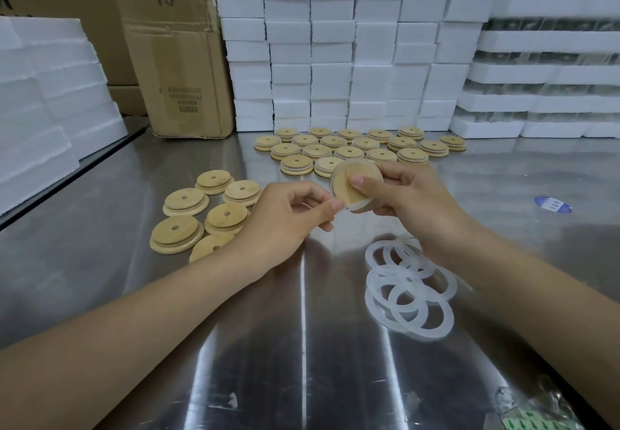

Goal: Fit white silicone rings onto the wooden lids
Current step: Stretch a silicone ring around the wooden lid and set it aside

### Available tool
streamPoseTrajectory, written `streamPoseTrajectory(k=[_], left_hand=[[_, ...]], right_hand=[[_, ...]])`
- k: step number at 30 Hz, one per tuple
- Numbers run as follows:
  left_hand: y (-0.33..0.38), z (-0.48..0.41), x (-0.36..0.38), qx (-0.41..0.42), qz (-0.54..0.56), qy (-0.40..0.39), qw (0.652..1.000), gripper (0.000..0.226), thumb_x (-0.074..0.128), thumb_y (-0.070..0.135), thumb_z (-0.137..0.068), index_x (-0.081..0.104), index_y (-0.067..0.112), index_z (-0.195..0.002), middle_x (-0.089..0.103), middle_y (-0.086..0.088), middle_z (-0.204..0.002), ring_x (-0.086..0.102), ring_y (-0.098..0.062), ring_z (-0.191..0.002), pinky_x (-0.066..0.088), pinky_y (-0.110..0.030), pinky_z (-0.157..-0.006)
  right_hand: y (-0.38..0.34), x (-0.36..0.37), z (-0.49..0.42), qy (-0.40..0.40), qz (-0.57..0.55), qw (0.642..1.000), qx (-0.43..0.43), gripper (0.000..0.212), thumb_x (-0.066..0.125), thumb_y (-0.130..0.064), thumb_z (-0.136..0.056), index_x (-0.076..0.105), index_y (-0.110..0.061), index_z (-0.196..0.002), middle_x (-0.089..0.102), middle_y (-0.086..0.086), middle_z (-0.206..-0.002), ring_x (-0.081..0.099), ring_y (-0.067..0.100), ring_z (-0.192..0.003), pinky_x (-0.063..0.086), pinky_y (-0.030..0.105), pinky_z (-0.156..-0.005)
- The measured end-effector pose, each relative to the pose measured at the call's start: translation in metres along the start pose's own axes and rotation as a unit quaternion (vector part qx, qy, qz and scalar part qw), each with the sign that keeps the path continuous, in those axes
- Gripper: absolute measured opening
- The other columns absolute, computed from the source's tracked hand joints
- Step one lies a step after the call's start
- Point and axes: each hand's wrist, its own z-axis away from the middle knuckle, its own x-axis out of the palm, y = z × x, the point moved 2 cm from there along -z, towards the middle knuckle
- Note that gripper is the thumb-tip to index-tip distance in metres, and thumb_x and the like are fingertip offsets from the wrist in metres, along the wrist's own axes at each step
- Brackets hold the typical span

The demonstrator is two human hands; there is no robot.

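Observation:
My right hand (pixel 399 200) grips a round wooden lid (pixel 347 183) held tilted above the steel table, thumb pressed on its face. A white silicone ring (pixel 358 206) runs round the lid's lower edge. My left hand (pixel 295 218) pinches that ring at the lid's left side with thumb and forefinger. Several loose white rings (pixel 407 290) lie in an overlapping heap below my right wrist. Bare wooden lids (pixel 188 215) with centre holes lie in a group at the left. Rows of lids (pixel 355 149) sit further back.
The steel table (pixel 302 345) is backed by stacked white foam blocks (pixel 335 44) and a cardboard box (pixel 181 60). More foam sits at the left (pixel 40 104) and right (pixel 553 60). A blue-and-white label (pixel 553 204) lies at the right; a plastic bag (pixel 536 409) lies at the bottom right.

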Motion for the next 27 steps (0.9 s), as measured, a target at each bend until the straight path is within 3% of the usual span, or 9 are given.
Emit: streamPoseTrajectory(k=[7, 12, 17, 24, 27], left_hand=[[0.001, 0.001, 0.002, 0.005, -0.002, 0.001, 1.000, 0.015, 0.080, 0.029, -0.097, 0.081, 0.019, -0.085, 0.078, 0.000, -0.076, 0.078, -0.016, -0.071, 0.049, -0.011, -0.063], [0.002, 0.003, 0.001, -0.015, 0.016, -0.011, 1.000, 0.017, 0.079, 0.029, -0.097, 0.084, 0.016, -0.087, 0.081, -0.002, -0.080, 0.077, -0.013, -0.073, 0.048, -0.009, -0.063], [0.002, 0.004, 0.001, -0.009, 0.033, -0.017, 0.999, 0.011, 0.085, 0.019, -0.091, 0.084, 0.008, -0.090, 0.080, -0.004, -0.077, 0.075, -0.012, -0.070, 0.051, -0.011, -0.066], [0.004, 0.000, 0.001, -0.017, 0.025, -0.054, 0.998, 0.009, 0.087, 0.017, -0.089, 0.082, 0.011, -0.085, 0.079, -0.005, -0.076, 0.073, -0.013, -0.071, 0.055, -0.019, -0.073], [0.005, -0.003, -0.002, -0.051, -0.002, -0.077, 0.996, 0.015, 0.088, 0.019, -0.089, 0.080, 0.009, -0.081, 0.077, -0.007, -0.073, 0.070, -0.012, -0.068, 0.053, -0.018, -0.070]], right_hand=[[-0.004, 0.003, 0.002, 0.001, -0.023, 1.000, 0.003, 0.020, 0.077, -0.031, -0.094, 0.082, -0.022, -0.111, 0.082, 0.005, -0.100, 0.077, 0.022, -0.092, 0.055, 0.033, -0.085], [-0.007, 0.006, 0.004, -0.005, -0.011, 0.999, -0.039, 0.015, 0.078, -0.026, -0.094, 0.082, -0.021, -0.108, 0.082, 0.004, -0.095, 0.074, 0.014, -0.084, 0.055, 0.023, -0.073], [-0.007, 0.009, 0.005, -0.005, -0.012, 0.999, -0.045, 0.017, 0.078, -0.026, -0.094, 0.081, -0.021, -0.110, 0.082, 0.002, -0.097, 0.076, 0.013, -0.088, 0.058, 0.024, -0.075], [0.002, 0.009, 0.006, 0.023, -0.125, 0.990, 0.056, 0.022, 0.079, -0.038, -0.091, 0.083, -0.027, -0.110, 0.082, 0.006, -0.105, 0.075, 0.016, -0.091, 0.060, 0.019, -0.079], [0.004, 0.012, 0.007, 0.028, -0.121, 0.991, 0.048, 0.021, 0.079, -0.037, -0.092, 0.083, -0.027, -0.110, 0.082, 0.003, -0.103, 0.075, 0.010, -0.087, 0.060, 0.019, -0.078]])
